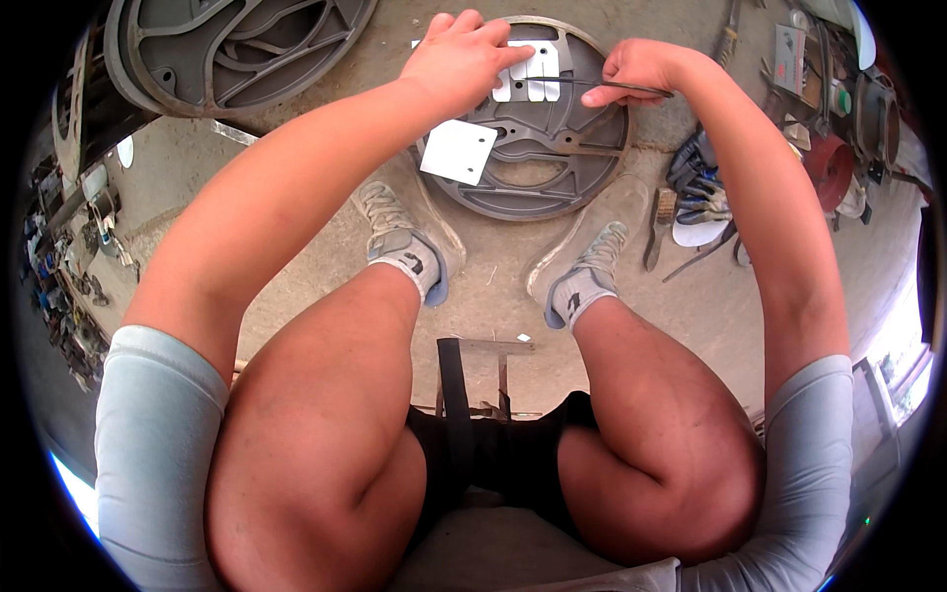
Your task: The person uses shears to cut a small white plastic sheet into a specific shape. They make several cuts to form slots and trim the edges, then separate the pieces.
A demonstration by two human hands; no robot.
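A round grey metal casting [604,148] with curved ribs lies on the ground between my feet. White plates [544,71] with small dark holes rest on its far side. My left hand [459,61] reaches over them from the left, its index finger stretched out and pressing one down; the hand hides part of them. In my right hand [633,75], closed at the casting's right edge, is a thin dark rod-like tool [572,81]. Its far end points left onto the plates. Nearer to me, a separate square white plate [459,153] with holes overlaps the casting's left edge.
Larger ribbed metal castings [178,94] stand at the far left. Right of my feet lie dark work gloves [702,187], a brush [659,212] and scattered tools. A red round part [827,170] sits farther right. Small metal pieces [69,306] litter the left side. My shoes [582,259] flank the casting.
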